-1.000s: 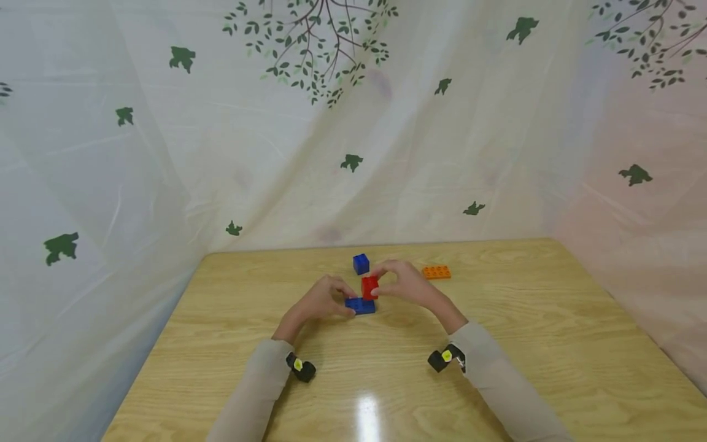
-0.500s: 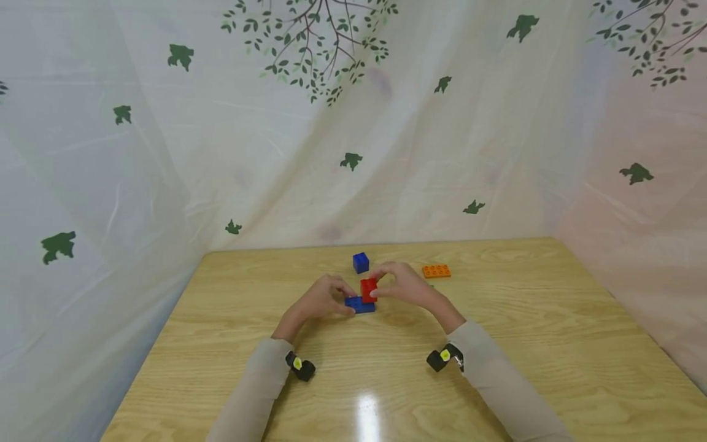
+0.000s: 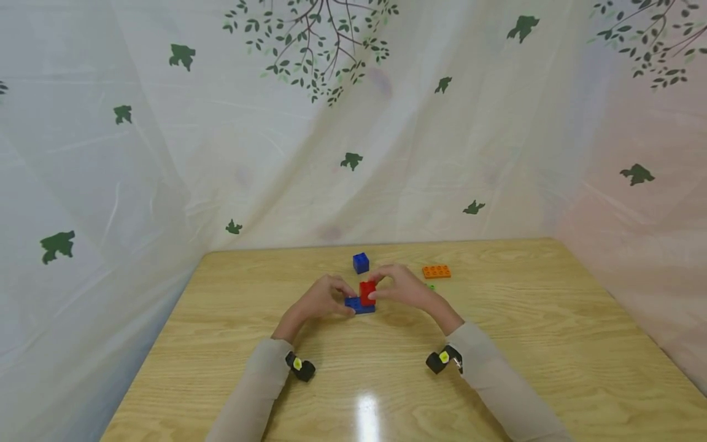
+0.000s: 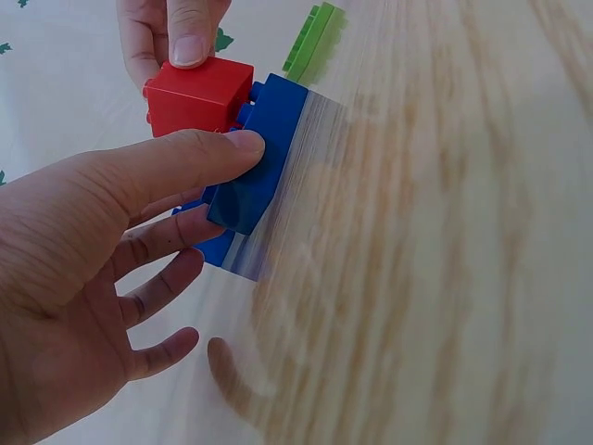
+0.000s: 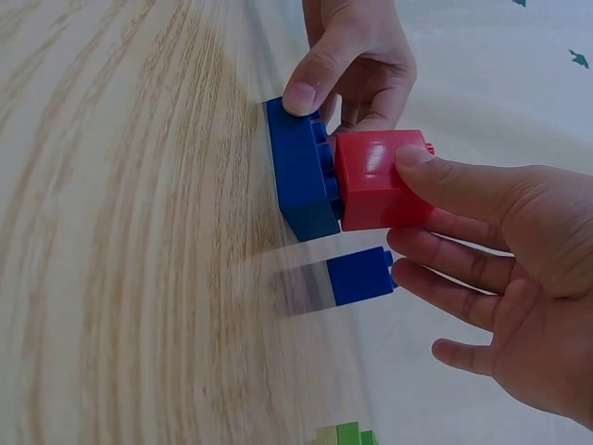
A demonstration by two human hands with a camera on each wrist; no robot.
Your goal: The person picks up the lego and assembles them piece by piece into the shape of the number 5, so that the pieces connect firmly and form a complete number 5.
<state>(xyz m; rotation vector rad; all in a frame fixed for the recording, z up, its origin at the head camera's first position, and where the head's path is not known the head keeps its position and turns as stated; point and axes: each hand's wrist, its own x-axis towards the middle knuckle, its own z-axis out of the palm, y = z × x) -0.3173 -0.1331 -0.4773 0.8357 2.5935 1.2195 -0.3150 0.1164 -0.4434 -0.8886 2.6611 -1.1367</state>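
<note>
A long blue toy brick lies flat on the table, and my left hand pinches its left end between thumb and fingers. My right hand grips a red toy brick by its sides. In the right wrist view the red brick stands right over the studs of the long blue brick, at the end away from the left hand. The left wrist view shows my left thumb pressed on the long blue brick's side.
Behind the hands stands a small blue brick. An orange flat brick lies to the back right. A green brick sits near it, mostly hidden by the right hand in the head view. A printed curtain hangs behind the table.
My right hand has brought the red brick down and slightly left, closer onto the long blue brick. The left hand has kept its place. Some of the green brick has come into sight.
</note>
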